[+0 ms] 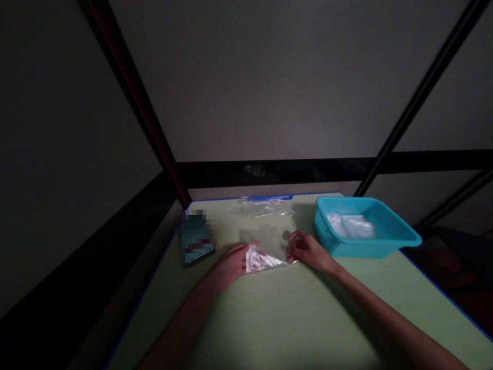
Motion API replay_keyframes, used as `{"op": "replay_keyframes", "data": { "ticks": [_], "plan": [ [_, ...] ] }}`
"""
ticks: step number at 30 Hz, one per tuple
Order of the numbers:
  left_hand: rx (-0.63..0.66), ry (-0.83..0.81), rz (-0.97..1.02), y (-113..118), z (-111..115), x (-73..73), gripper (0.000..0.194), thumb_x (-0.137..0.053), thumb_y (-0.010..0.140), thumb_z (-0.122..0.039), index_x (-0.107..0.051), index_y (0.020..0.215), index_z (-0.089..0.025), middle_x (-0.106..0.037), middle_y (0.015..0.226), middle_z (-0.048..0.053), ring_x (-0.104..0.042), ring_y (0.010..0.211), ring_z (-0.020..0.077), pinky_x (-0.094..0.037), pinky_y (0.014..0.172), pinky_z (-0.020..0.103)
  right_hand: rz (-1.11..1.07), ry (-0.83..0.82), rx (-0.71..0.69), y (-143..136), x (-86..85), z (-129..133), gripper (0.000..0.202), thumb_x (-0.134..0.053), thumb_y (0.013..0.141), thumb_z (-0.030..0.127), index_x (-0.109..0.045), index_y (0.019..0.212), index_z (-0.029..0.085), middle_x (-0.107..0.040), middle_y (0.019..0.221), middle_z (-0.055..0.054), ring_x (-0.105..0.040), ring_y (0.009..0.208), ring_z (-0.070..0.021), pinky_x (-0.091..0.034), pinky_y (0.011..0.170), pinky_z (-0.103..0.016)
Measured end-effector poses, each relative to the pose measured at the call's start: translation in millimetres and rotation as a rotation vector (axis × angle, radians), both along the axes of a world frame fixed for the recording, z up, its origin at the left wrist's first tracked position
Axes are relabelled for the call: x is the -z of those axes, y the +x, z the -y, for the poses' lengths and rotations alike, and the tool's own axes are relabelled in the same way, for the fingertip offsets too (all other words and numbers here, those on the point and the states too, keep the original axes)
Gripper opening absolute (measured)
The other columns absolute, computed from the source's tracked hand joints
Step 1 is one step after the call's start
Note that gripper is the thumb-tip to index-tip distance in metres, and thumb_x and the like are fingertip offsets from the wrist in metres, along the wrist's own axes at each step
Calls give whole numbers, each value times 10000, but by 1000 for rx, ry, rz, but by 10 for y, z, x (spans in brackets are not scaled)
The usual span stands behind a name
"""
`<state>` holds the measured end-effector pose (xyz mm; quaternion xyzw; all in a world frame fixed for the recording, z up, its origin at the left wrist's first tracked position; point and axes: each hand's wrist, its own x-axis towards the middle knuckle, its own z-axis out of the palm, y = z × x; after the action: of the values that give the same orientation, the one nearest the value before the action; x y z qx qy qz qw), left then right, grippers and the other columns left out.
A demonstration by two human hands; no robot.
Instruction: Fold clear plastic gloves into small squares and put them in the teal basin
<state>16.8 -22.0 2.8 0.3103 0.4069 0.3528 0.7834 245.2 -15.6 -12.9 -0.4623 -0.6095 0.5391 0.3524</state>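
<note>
A clear, shiny plastic bag (265, 260) lies crinkled on the table between my two hands. Its left edge is gripped by my left hand (230, 264), whose fingertips are partly covered by the plastic. At the opposite end, my right hand (308, 250) has its fingers curled and closed at the bag's lower right corner. Behind them, another clear plastic sheet or bag (265, 207) is spread near the table's far edge.
A turquoise plastic basin (354, 248) at the right holds several folded clear plastic bags (356, 226). A phone (198, 239), partly blurred, lies left on the pale wood table (269, 318) with blue edging. Dark-framed panels (269, 87) rise behind the table.
</note>
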Motion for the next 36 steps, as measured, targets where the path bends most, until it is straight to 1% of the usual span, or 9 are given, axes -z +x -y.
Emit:
{"op": "replay_keyframes", "data": {
  "ticks": [4, 9, 13, 20, 23, 27, 30, 32, 36],
  "plan": [
    [-63, 49, -26, -4, 2, 17, 267, -511, 798, -164, -495, 1056, -97, -683, 832, 128, -644, 815, 244, -476, 753, 375, 34, 124, 112, 9, 50, 48, 293, -536, 650, 222, -380, 898, 198, -599, 633, 16, -590, 577, -145, -426, 506, -247],
    [-196, 163, -118, 8, 16, 59, 644, -622, 692, -84, -307, 1253, -104, -676, 883, 116, -638, 828, 224, -481, 759, 348, 172, 223, 201, 5, 91, 64, 240, -499, 662, 213, -420, 888, 189, -603, 628, 3, -565, 549, -143, -424, 511, -255],
    [-307, 324, -341, 14, -18, 95, 865, -668, 607, -55, -191, 1326, -128, -664, 916, 102, -633, 811, 217, -481, 730, 322, 312, 324, 220, -30, 45, 105, 239, -464, 680, 187, -438, 917, 180, -608, 640, -5, -567, 562, -152, -419, 520, -250],
    [-398, 486, -492, 30, -39, 130, 846, -610, 570, -14, -258, 1313, -213, -593, 1057, 99, -531, 1033, 234, -475, 766, 304, 595, 424, 251, -99, -29, 185, 263, -426, 688, 121, -477, 942, 168, -612, 669, -14, -568, 596, -160, -409, 548, -241],
    [-384, 533, -593, 23, -15, 149, 771, -562, 609, -18, -293, 1297, -238, -490, 1214, 103, -466, 1110, 254, -444, 841, 355, 720, 459, 281, -90, -20, 194, 275, -440, 681, 112, -491, 945, 169, -595, 731, -27, -559, 645, -166, -412, 563, -243],
    [-362, 789, -790, 40, 46, 147, 574, -516, 663, -46, -443, 1207, -214, -388, 1323, 49, -335, 1216, 237, -210, 1043, 359, 749, 577, 264, -95, -72, 200, 276, -418, 704, 108, -510, 962, 143, -549, 967, -95, -540, 862, -200, -442, 732, -306],
    [-230, 957, -873, 114, 124, 141, 455, -463, 746, -118, -465, 1198, -170, -370, 1342, 57, -281, 1250, 205, -149, 1062, 329, 755, 665, 121, -186, -123, 189, 383, -375, 737, 91, -475, 1106, 109, -503, 1136, -126, -469, 1053, -201, -379, 903, -331],
    [-104, 1010, -885, 175, 180, 153, 435, -438, 789, -176, -443, 1223, -152, -342, 1360, 69, -266, 1258, 207, -144, 1059, 337, 829, 713, 19, -284, -119, 172, 452, -358, 773, 120, -400, 1220, 72, -408, 1276, -152, -362, 1182, -211, -306, 980, -351],
    [51, 1075, -912, 234, 244, 213, 481, -440, 817, -285, -389, 1267, -121, -291, 1380, 98, -218, 1277, 237, -99, 1059, 368, 1002, 763, -110, -447, -11, 143, 511, -324, 841, 229, -285, 1313, 40, -245, 1384, -156, -184, 1277, -229, -203, 1032, -401]
  ]
}}
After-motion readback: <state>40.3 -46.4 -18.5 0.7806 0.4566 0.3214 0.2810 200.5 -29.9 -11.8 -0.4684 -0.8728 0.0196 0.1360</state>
